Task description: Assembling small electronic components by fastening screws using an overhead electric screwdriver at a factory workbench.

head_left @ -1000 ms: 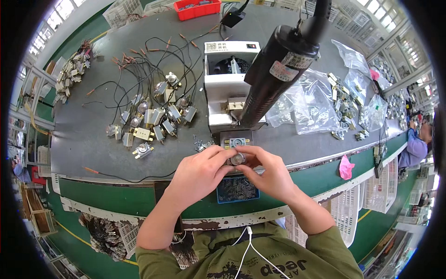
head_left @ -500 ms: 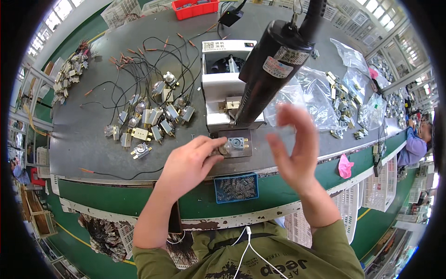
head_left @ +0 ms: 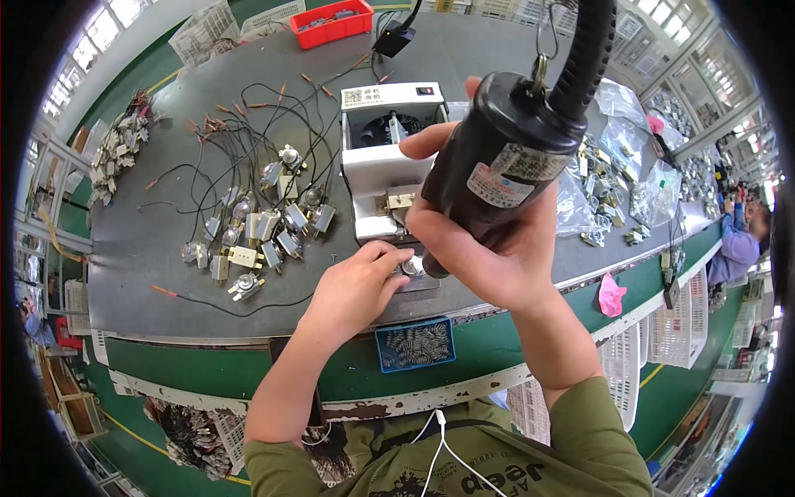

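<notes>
My right hand (head_left: 505,257) is wrapped around a black electric screwdriver (head_left: 497,186) hanging on a ribbed black cord. The tool stands tilted, its lower end close to the metal plate (head_left: 426,284) at the table's front. On that plate my left hand (head_left: 352,290) pinches a small round metal part (head_left: 411,267) between thumb and fingers. The screwdriver's tip is hidden, so contact with the part cannot be told. Behind both hands stands a white box-shaped machine (head_left: 364,157) with an open top and a small metal piece in its front.
A blue tray (head_left: 455,341) of small metal pieces sits at the front edge. Switch-like assemblies (head_left: 244,257) with black wires lie left; more parts (head_left: 604,203) and plastic bags (head_left: 617,99) lie right. A red bin (head_left: 331,33) stands far back. Another person (head_left: 737,244) works far right.
My right hand has gone from open and free to gripping the screwdriver, which has come nearer to me. My left hand stays at the plate with its fingers on the part.
</notes>
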`<state>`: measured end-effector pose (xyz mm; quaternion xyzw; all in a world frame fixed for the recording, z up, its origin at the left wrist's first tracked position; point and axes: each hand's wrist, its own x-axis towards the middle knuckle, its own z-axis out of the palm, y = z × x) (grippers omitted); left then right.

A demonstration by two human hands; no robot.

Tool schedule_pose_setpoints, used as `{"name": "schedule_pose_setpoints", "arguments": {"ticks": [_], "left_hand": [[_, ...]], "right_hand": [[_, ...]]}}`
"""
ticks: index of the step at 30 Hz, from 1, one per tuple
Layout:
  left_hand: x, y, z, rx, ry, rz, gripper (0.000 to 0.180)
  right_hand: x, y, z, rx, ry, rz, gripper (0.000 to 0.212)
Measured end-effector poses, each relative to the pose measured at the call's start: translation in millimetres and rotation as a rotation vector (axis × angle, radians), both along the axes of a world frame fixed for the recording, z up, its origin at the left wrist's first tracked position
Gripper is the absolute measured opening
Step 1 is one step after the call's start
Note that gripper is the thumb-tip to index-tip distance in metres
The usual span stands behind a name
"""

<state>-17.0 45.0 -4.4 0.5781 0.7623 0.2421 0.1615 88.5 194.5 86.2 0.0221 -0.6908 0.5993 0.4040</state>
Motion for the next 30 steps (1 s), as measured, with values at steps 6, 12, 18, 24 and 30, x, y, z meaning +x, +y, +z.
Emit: {"name": "schedule_pose_setpoints", "arguments": {"ticks": [6, 12, 18, 24, 30], "left_hand": [[1, -1, 4, 0.061, -0.045, 0.031, 0.031], [-2, -9, 1, 0.090, -0.080, 0.048, 0.029], [-3, -13, -7, 0.102, -0.079, 0.045, 0.032], [-3, -15, -10, 0.084, -0.076, 0.043, 0.032], [-2, -14, -9, 0.068, -0.078, 0.043, 0.033]], "right_hand": [[7, 2, 0, -0.137, -0.082, 0.110, 0.125], [47, 8, -65, 0.438, 0.135, -0.335, 0.055], [56, -10, -115, 0.469, -0.706, -0.295, 0.025], [49, -5, -118, 0.495, -0.765, -0.272, 0.017], [46, -1, -117, 0.451, -0.799, -0.242, 0.012]]}}
